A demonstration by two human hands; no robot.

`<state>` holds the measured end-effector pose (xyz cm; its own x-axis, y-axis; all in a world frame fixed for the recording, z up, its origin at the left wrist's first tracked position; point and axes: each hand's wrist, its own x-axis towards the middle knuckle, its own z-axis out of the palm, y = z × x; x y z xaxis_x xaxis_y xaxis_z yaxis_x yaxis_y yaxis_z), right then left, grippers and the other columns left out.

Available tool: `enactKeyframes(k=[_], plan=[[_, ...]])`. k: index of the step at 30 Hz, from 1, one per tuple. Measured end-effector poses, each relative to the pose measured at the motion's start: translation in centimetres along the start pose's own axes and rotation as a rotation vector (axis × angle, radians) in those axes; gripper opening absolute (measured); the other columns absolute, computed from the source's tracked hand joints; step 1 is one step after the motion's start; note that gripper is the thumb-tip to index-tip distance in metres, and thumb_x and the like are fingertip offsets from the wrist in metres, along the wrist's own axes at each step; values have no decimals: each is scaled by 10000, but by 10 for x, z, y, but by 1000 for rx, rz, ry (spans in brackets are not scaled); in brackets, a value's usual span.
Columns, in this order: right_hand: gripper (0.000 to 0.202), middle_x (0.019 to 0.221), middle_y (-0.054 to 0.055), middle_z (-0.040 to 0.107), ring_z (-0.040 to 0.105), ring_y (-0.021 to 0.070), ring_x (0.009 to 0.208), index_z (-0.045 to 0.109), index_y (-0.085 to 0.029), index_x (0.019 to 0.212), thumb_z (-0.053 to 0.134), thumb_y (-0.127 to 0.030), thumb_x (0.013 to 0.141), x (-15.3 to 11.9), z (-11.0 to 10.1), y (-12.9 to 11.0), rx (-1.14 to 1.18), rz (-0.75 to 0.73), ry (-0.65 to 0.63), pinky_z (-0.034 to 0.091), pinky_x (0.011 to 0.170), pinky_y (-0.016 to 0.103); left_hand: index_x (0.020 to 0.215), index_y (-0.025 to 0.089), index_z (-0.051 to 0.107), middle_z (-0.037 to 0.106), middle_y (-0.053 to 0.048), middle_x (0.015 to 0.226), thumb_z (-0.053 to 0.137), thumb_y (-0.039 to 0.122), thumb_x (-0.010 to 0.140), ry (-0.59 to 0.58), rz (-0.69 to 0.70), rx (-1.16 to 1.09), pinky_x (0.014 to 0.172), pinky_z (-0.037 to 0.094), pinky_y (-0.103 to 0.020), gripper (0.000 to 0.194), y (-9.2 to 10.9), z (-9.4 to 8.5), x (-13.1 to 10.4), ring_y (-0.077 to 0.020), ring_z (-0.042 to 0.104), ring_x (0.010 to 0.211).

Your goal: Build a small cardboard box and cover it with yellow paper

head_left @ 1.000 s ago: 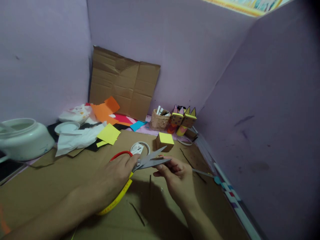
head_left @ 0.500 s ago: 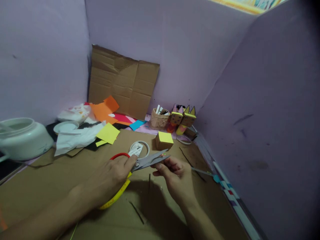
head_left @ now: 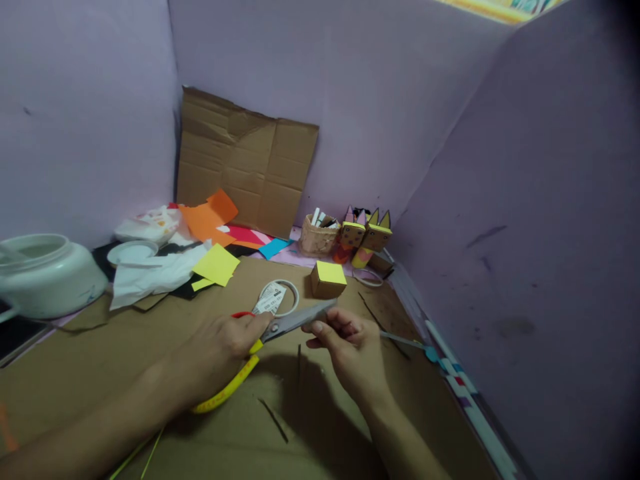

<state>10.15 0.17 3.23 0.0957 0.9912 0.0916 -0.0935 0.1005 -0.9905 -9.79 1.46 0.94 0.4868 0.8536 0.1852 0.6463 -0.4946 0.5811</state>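
My left hand [head_left: 227, 350] is closed round the handles of a pair of scissors [head_left: 295, 320] with red and yellow grips. Their grey blades lie together and point right, toward my other hand. Close against the blades, my right hand [head_left: 350, 340] pinches with thumb and fingers; the small piece in it is mostly hidden and I cannot make out what it is. Just beyond the blades sits a small brown cardboard box [head_left: 327, 283] with a yellow top. A white ring-shaped roll [head_left: 295, 293] lies behind the scissors with a printed label beside it.
A cardboard sheet [head_left: 245, 163] leans on the back wall. Along the back are orange paper [head_left: 210, 217], yellow paper [head_left: 217, 267], a basket with pens [head_left: 319, 239] and two eared paper figures [head_left: 370, 237]. A white pot [head_left: 47, 277] stands left. Thin dark strips [head_left: 273, 420] lie in front.
The scissor blades have come together from slightly apart, and the small colourful bit between them is out of sight. My left hand has moved slightly left; my right hand has barely moved.
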Motion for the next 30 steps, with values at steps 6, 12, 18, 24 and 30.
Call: enactKeyframes(k=[6,12,18,24,30], plan=[[136,648,41,689,633,154,639,720,-162,663,726,-267,577,5,-4,4,98,94,-38,514,491,215,991,233,636,699,-15,847,441,172,782,-94,-46,-70,639,413,-253,292,20,-17,9,-206,621,768],[162,642,48,694,519,89,497,712,-161,662,741,-297,580,7,-5,8,153,139,-97,384,397,164,991,205,649,701,-112,896,486,344,772,22,-396,317,607,398,-301,307,-15,-30,21,-284,638,772],[151,609,36,674,467,76,472,712,-154,662,740,-271,570,5,-3,9,154,147,-76,306,375,159,1073,201,621,691,-158,971,455,379,741,-81,-472,489,566,380,-351,411,-44,-38,26,-372,630,844],[153,607,30,663,490,85,490,713,-152,646,755,-282,577,2,2,12,210,126,-95,399,420,184,1169,211,586,675,-160,1054,526,431,692,-128,-527,481,625,414,-390,529,-36,-48,24,-389,619,896],[126,597,19,653,488,81,481,716,-162,620,743,-283,600,-1,5,10,196,136,-122,428,437,190,1095,194,626,688,-128,986,506,404,791,259,-386,118,698,448,-379,388,-11,-35,21,-289,624,854]])
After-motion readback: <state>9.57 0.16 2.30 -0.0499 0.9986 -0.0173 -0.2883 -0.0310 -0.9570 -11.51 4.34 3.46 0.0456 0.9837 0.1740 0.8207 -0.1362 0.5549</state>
